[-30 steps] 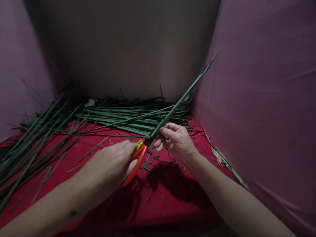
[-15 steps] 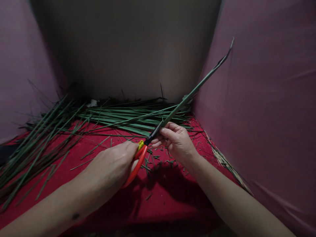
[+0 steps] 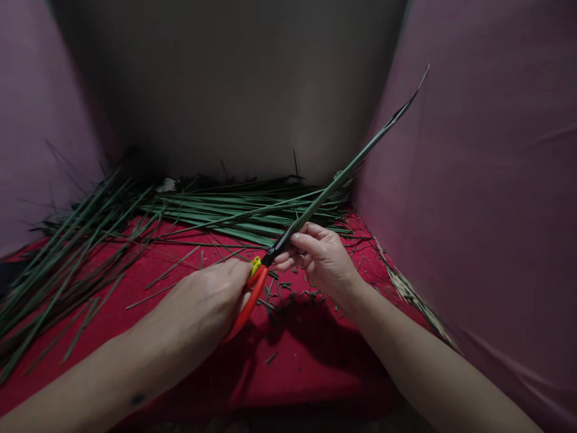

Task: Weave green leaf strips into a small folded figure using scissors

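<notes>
My left hand is closed around the handles of a pair of scissors, which have red grips, a yellow piece near the pivot and dark blades. The blades point up and to the right, lying along the lower end of a long green leaf. Between thumb and fingers, my right hand pinches that leaf near its lower end, right beside the blades. From there the leaf slants far up to the right, its tip thin, dry and bent. The blades overlap the leaf, so its cut end is hidden.
A pile of long green leaves lies across the back of the red cloth. More strips spread at the left. Small clippings scatter below my hands. Pale thin sticks lie along the right pink wall.
Both hands stay nearly in place, with the scissors still against the leaf. The leaf's upper tip has shifted very slightly, and the view has moved a little.
</notes>
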### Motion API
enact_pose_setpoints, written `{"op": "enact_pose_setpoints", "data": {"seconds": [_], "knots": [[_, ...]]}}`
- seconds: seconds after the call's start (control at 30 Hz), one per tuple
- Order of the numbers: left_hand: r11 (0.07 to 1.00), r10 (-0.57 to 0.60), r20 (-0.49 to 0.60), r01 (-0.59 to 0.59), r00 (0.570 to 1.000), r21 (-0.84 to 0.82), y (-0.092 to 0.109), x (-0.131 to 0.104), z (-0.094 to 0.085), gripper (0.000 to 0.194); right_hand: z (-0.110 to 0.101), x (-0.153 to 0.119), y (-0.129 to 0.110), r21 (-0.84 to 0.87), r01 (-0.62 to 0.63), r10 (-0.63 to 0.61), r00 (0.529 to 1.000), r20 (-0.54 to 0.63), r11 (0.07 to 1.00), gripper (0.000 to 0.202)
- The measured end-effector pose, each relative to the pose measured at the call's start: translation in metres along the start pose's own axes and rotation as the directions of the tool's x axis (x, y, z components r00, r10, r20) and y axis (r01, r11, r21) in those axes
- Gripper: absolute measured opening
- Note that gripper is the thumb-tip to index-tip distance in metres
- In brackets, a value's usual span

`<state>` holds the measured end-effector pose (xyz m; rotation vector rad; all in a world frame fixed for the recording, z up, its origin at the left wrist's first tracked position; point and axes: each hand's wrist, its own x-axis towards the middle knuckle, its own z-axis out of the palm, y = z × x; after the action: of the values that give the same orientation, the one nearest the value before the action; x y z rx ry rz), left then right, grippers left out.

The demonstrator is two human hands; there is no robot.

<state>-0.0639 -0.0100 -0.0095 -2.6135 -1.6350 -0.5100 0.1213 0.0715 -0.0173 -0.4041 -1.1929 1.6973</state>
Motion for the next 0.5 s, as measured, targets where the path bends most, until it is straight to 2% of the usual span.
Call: {"op": "enact_pose_setpoints", "data": {"seconds": [0.5], "knots": [[1.0,-0.018,0.039,0.017,0.999,0.023,0.0032,0.0003,-0.005,0.018,0.0015,0.0002,0.0007,0.01,-0.037,0.037,0.999,-0.026,0.999,0.007]]}}
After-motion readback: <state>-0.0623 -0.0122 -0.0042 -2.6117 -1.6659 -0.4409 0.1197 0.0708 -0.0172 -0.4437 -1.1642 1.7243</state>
